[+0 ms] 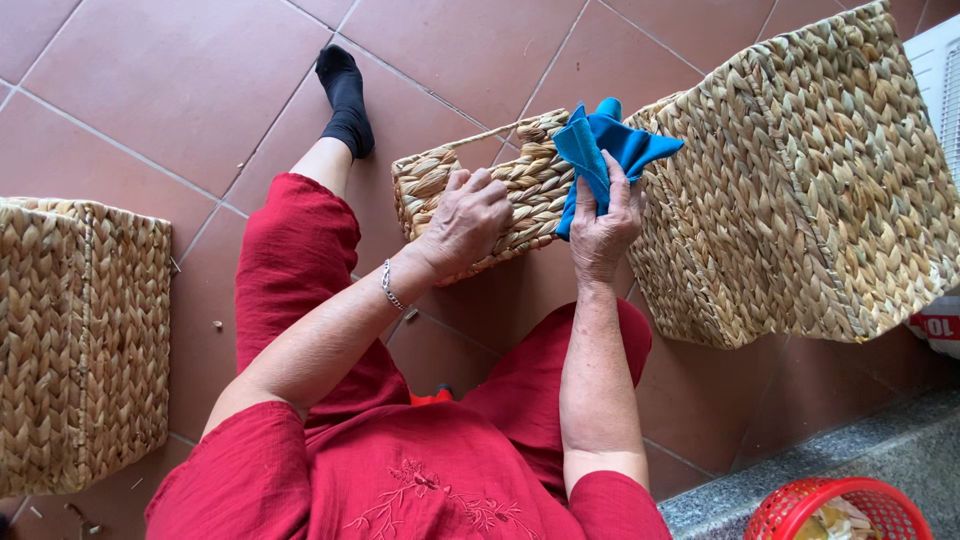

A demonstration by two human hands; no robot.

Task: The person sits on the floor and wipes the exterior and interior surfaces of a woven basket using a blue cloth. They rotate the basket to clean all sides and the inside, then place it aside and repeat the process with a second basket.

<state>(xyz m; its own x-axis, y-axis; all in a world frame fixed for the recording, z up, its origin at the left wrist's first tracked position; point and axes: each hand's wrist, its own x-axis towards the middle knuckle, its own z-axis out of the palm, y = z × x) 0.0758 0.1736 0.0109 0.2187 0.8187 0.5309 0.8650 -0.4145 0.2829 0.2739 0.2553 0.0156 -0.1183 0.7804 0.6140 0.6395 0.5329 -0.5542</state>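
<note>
I am gripping the small woven basket (520,185) with my left hand (466,218), my fingers curling over its near rim and closing on the braided edge. The basket is sitting tilted above my knees on the red tiled floor (180,90). My right hand (603,232) is pinching a blue cloth (606,150), fingers bunched tight around its lower folds, and pressing it against the right end of that small basket. Just to the right of the small basket, touching the cloth, a large woven basket (800,190) is lying on its side. Well to the left of the small basket, another woven basket (80,340) is standing by my left elbow. Below and right of it, a red plastic basket (835,508) is resting on a grey stone ledge (850,450).
</note>
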